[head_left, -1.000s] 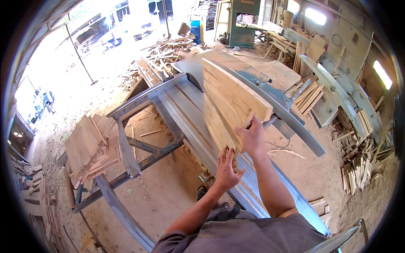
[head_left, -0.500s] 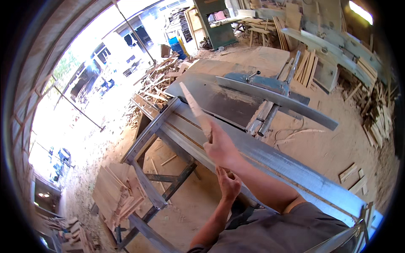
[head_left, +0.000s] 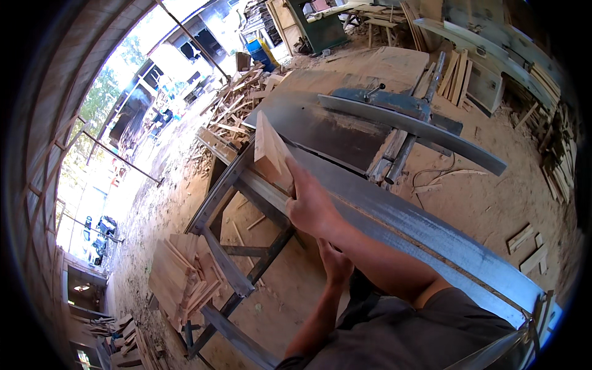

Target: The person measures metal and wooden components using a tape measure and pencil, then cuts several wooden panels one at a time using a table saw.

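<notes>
My right hand (head_left: 308, 206) is closed around a short pale wooden board (head_left: 269, 151). The board is tilted, its broad face showing and its far end pointing up and left. It is held above the long metal table (head_left: 394, 216) of a saw bench. Close below my right forearm, my left hand (head_left: 336, 262) has its fingers curled in. The forearm partly covers those fingers, so what they hold cannot be made out. Beyond the board lies the bench's dark flat top (head_left: 320, 139), with a long metal fence (head_left: 413, 126) across it.
A frame of metal bars (head_left: 231, 179) juts out on the left. Beside it is a stack of thin boards (head_left: 179, 271). Scrap wood (head_left: 237, 102) is heaped behind the bench, near a blue drum (head_left: 262, 54). Offcuts (head_left: 530, 250) lie on the dusty floor at right.
The wooden board has turned from nearly edge-on to showing its broad face. My right hand has shifted slightly left. My left hand is more covered by the right forearm. The view has tilted a little.
</notes>
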`<act>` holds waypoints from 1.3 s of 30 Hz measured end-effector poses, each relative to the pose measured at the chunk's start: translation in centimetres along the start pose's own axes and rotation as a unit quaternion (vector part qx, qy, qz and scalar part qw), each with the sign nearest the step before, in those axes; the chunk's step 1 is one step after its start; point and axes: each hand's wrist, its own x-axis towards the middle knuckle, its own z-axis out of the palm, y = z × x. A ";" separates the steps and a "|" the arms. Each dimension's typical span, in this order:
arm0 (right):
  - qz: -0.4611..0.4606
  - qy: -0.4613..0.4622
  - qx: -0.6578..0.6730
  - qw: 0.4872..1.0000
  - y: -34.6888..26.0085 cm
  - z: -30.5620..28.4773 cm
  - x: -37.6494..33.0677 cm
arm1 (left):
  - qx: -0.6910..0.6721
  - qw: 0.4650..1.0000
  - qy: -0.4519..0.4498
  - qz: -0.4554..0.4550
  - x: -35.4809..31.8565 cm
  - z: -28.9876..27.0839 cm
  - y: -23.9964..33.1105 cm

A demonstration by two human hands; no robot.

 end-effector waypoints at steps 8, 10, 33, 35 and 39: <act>0.081 -0.015 -0.023 0.996 -2.0 -2.5 -0.8 | 0.132 0.990 0.012 0.053 -0.7 0.7 4.1; 0.135 -0.001 -0.045 0.990 -0.9 -4.6 -1.3 | 0.238 0.966 0.019 0.096 -1.1 0.3 3.8; 0.450 0.069 0.235 0.859 25.5 -8.6 -11.5 | 0.589 0.801 -0.105 0.025 -5.4 -2.8 -6.9; 0.382 0.056 0.064 0.920 25.3 -9.9 -13.4 | 0.581 0.806 -0.106 0.033 -4.8 -2.8 -9.0; 0.148 0.040 -0.380 0.912 26.1 -15.9 -19.2 | 0.507 0.849 -0.150 0.014 -3.9 -4.6 -9.1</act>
